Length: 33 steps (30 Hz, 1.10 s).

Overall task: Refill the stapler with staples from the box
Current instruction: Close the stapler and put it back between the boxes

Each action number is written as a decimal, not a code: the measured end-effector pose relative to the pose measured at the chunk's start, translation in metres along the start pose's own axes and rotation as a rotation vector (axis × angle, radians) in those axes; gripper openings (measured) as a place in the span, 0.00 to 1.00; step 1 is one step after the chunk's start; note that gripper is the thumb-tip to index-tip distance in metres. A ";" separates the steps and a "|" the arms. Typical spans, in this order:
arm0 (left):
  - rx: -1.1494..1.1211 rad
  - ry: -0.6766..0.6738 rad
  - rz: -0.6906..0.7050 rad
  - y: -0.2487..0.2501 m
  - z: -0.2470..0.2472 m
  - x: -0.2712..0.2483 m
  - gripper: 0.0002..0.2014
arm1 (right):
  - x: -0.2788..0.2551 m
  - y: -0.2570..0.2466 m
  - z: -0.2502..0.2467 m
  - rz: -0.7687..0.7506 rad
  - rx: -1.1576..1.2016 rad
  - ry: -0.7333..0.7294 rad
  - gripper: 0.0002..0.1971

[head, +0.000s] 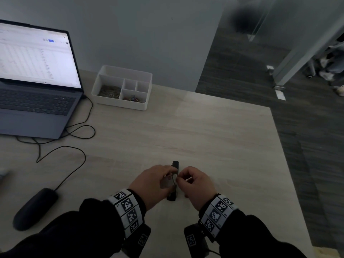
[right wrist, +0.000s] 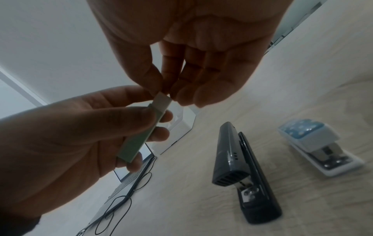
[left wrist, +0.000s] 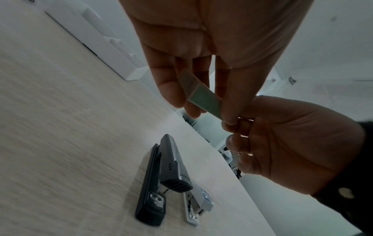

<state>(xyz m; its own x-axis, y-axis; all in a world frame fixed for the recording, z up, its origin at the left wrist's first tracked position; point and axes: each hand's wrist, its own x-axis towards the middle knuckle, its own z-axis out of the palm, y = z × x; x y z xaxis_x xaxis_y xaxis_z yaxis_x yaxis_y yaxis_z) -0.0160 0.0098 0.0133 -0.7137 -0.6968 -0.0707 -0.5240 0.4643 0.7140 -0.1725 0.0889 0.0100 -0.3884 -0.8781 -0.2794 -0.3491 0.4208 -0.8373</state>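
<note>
A small green staple box (right wrist: 137,143) is held above the table in my left hand (head: 171,174), fingers and thumb curled round its sides. My right hand (head: 181,178) pinches the white end (right wrist: 162,102) that sticks out of the box (left wrist: 201,95). Just below both hands a black stapler (head: 175,164) lies shut on the table (left wrist: 161,178), untouched. A small white and blue stapler (right wrist: 318,146) sits to its right (left wrist: 197,206); my right hand hides it in the head view.
A white compartment tray (head: 143,105) with clips stands at the back. An open laptop (head: 37,81) fills the left, with loose cables (head: 74,131) and a dark mouse (head: 35,207) in front of it. The table edge (head: 279,146) runs down the right.
</note>
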 end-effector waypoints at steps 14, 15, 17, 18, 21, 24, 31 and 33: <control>0.041 -0.063 -0.475 -0.073 0.006 0.003 0.16 | 0.017 0.041 -0.024 0.033 -0.211 0.059 0.02; 0.068 -0.075 -0.500 -0.078 0.006 0.005 0.16 | 0.018 0.048 -0.027 0.041 -0.269 0.035 0.03; 0.107 -0.085 -0.525 -0.086 0.007 0.011 0.15 | 0.017 0.063 -0.029 0.066 -0.348 -0.031 0.11; 0.120 -0.078 -0.524 -0.089 0.009 0.014 0.14 | 0.016 0.067 -0.028 0.074 -0.366 -0.051 0.14; 0.159 -0.075 -0.513 -0.091 0.014 0.020 0.13 | 0.012 0.078 -0.025 0.061 -0.372 -0.085 0.17; 0.228 -0.110 -0.513 -0.087 0.019 0.023 0.16 | 0.011 0.082 -0.021 0.053 -0.373 -0.130 0.18; 0.329 -0.174 -0.498 -0.080 0.021 0.025 0.18 | 0.015 0.086 -0.024 0.049 -0.435 -0.190 0.19; 0.352 -0.173 -0.482 -0.077 0.022 0.024 0.18 | 0.015 0.087 -0.025 0.037 -0.441 -0.191 0.20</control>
<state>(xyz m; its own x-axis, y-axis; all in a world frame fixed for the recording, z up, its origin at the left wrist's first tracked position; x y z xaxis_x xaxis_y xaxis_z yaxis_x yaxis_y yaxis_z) -0.0029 -0.0305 -0.0586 -0.4079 -0.7882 -0.4608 -0.9071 0.2924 0.3028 -0.2299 0.1181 -0.0556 -0.2582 -0.8694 -0.4213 -0.6823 0.4728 -0.5576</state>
